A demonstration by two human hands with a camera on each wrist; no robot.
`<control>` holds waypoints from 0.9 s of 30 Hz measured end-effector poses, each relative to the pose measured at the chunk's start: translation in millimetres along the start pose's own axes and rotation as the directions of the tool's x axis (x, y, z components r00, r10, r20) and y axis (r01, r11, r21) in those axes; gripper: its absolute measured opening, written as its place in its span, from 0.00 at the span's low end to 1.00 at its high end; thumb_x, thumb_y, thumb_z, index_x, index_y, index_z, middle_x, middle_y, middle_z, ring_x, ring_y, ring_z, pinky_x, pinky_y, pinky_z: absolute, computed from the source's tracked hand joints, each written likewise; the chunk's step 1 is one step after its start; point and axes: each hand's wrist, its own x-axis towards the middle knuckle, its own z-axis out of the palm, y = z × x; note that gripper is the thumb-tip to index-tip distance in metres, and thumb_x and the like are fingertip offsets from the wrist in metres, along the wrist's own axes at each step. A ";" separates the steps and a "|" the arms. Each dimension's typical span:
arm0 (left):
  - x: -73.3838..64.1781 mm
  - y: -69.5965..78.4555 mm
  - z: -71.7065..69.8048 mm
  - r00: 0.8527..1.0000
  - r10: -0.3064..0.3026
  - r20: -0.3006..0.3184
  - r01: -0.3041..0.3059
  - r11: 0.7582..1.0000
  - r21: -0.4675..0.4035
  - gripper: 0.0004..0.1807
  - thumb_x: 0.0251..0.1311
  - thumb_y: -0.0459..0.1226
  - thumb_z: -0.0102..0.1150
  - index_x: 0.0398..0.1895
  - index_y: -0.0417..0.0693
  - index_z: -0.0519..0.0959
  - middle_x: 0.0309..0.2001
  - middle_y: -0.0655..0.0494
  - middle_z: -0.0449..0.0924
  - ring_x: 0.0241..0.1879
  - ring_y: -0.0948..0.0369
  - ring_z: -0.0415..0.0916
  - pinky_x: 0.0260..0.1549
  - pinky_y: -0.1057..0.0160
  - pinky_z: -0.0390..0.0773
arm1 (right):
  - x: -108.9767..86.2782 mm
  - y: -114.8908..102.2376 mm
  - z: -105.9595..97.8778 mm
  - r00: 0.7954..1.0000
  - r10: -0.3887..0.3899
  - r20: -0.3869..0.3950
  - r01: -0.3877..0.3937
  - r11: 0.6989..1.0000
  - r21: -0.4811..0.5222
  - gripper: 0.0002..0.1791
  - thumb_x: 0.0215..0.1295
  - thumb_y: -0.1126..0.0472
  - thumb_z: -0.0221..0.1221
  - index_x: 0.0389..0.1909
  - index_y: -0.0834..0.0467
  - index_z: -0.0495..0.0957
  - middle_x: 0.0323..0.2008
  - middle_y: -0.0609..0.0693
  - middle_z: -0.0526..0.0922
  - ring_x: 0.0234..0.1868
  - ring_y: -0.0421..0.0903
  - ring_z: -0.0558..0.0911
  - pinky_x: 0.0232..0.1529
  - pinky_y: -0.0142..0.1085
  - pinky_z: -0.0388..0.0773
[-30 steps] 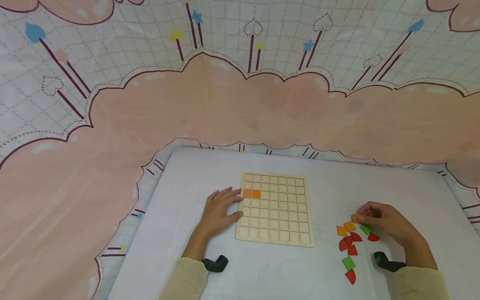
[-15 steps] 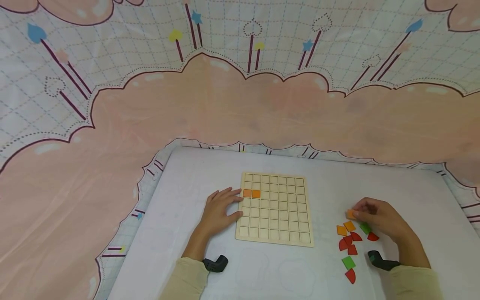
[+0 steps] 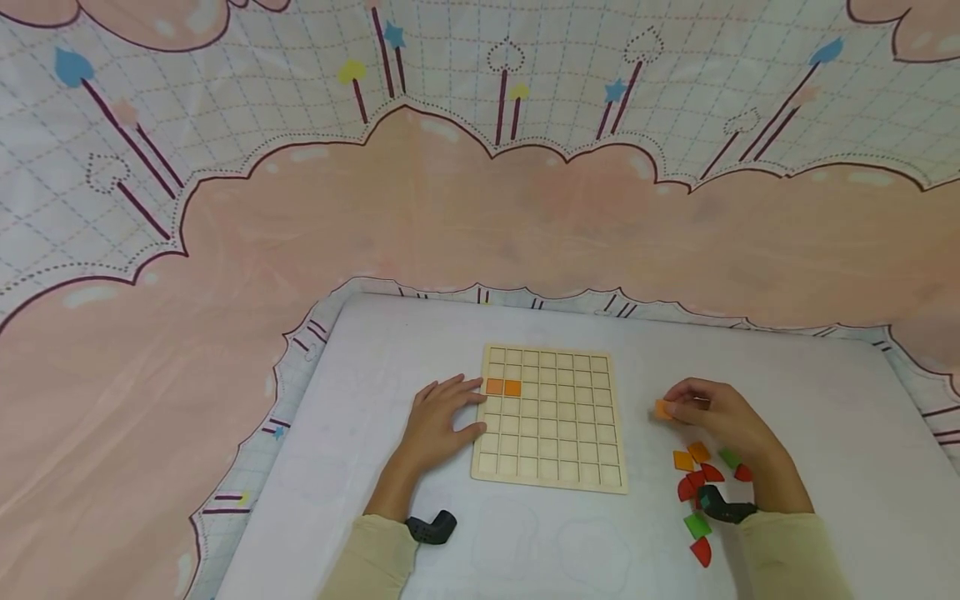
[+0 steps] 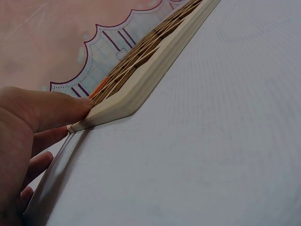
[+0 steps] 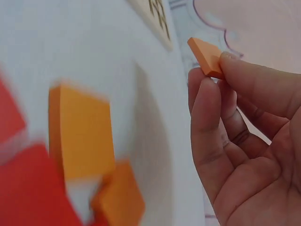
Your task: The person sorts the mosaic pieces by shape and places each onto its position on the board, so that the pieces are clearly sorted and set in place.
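Between thumb and fingertips, my right hand [image 3: 720, 414] pinches an orange square tile [image 5: 207, 57], held off the table to the right of the board. My left hand [image 3: 442, 421] lies at the left edge of a wooden grid board [image 3: 566, 486], fingers spread and touching it. In the left wrist view its thumb [image 4: 56, 109] rests on the board's rim. Two orange tiles [image 3: 512, 388] sit side by side in the third row from the far edge, at the left end. The remaining visible cells hold no tiles.
Loose pieces lie right of the board: two orange squares [image 3: 683, 461], several red quarter-round pieces [image 3: 701, 552], and two green squares [image 3: 697, 525]. The right forearm and its black wrist device [image 3: 723, 505] hide part of this group. A patterned cloth [image 3: 525, 225] rises behind the white table [image 3: 390, 333].
My right hand has moved left and away from the loose pieces toward the board, carrying the orange tile. The left hand and the board have stayed in place.
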 end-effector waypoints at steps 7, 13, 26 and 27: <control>0.4 -1.3 0.9 1.000 0.000 0.000 0.000 1.000 0.003 0.23 0.57 0.46 0.71 0.57 0.57 0.84 0.70 0.61 0.75 0.76 0.53 0.63 0.75 0.38 0.53 | 17.2 -17.1 17.8 0.999 -0.042 0.030 0.039 0.996 0.082 0.16 0.68 0.50 0.66 0.45 0.58 0.81 0.40 0.52 0.84 0.42 0.46 0.79 0.43 0.32 0.78; 0.5 -1.5 0.8 1.000 -0.002 0.005 0.002 1.000 0.005 0.23 0.57 0.46 0.71 0.57 0.57 0.83 0.71 0.61 0.75 0.76 0.53 0.63 0.75 0.38 0.53 | 30.3 -34.2 34.5 0.993 -0.100 0.069 0.085 0.977 0.194 0.13 0.67 0.57 0.67 0.43 0.63 0.80 0.36 0.55 0.81 0.37 0.46 0.81 0.39 0.32 0.82; 0.8 2.3 -0.6 1.000 -0.011 0.005 0.010 1.000 0.010 0.23 0.57 0.46 0.70 0.57 0.56 0.84 0.71 0.60 0.75 0.76 0.53 0.63 0.75 0.38 0.54 | 54.3 -65.5 69.3 0.991 -0.117 0.062 0.097 0.962 0.256 0.12 0.65 0.60 0.67 0.43 0.64 0.81 0.35 0.53 0.82 0.32 0.45 0.82 0.33 0.34 0.83; 0.8 2.6 -0.6 1.000 -0.010 0.005 0.010 1.000 0.010 0.22 0.58 0.45 0.70 0.57 0.56 0.84 0.71 0.60 0.75 0.76 0.53 0.63 0.75 0.38 0.54 | 56.1 -67.4 72.0 0.992 -0.114 0.061 0.095 0.960 0.263 0.12 0.65 0.61 0.67 0.43 0.64 0.81 0.35 0.53 0.82 0.31 0.45 0.82 0.33 0.35 0.83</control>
